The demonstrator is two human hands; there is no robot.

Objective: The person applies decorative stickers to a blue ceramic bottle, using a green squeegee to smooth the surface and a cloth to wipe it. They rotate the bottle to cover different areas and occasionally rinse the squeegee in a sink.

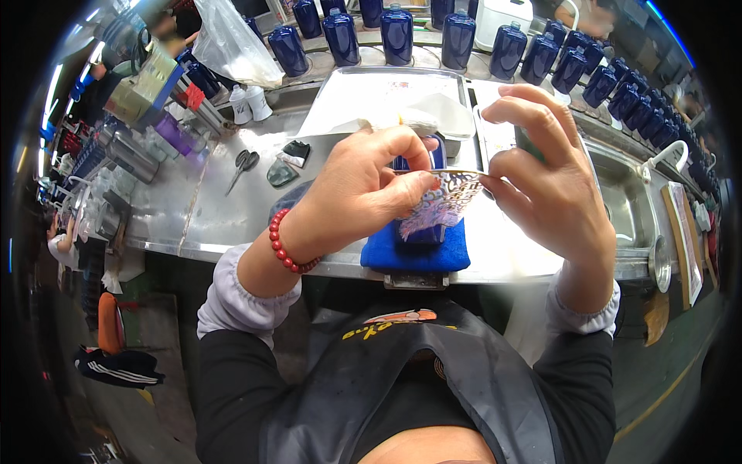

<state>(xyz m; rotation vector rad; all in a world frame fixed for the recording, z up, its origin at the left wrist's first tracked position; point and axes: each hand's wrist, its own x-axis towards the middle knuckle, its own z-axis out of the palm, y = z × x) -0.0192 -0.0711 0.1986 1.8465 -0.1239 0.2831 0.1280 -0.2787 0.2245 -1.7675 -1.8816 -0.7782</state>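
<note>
A thin, colourfully patterned sheet, like a decal (447,203), is stretched between my hands. My left hand (352,182), with a red bead bracelet at the wrist, pinches its upper left edge between thumb and finger. At the upper right corner my right hand (553,174) pinches it too, the other fingers raised and bent. Beneath and behind the sheet is a dark blue glossy bottle (434,151), partly hidden by it and by my left hand. A bright blue cloth (450,254) lies under the bottle at the bench edge.
Dark blue bottles (396,35) line a curved ledge at the back. A white tray (348,91) lies beyond my hands. Black scissors (243,164) and a dark green scraper-like piece (282,173) are on the metal bench, left. A sink (624,213) is at right.
</note>
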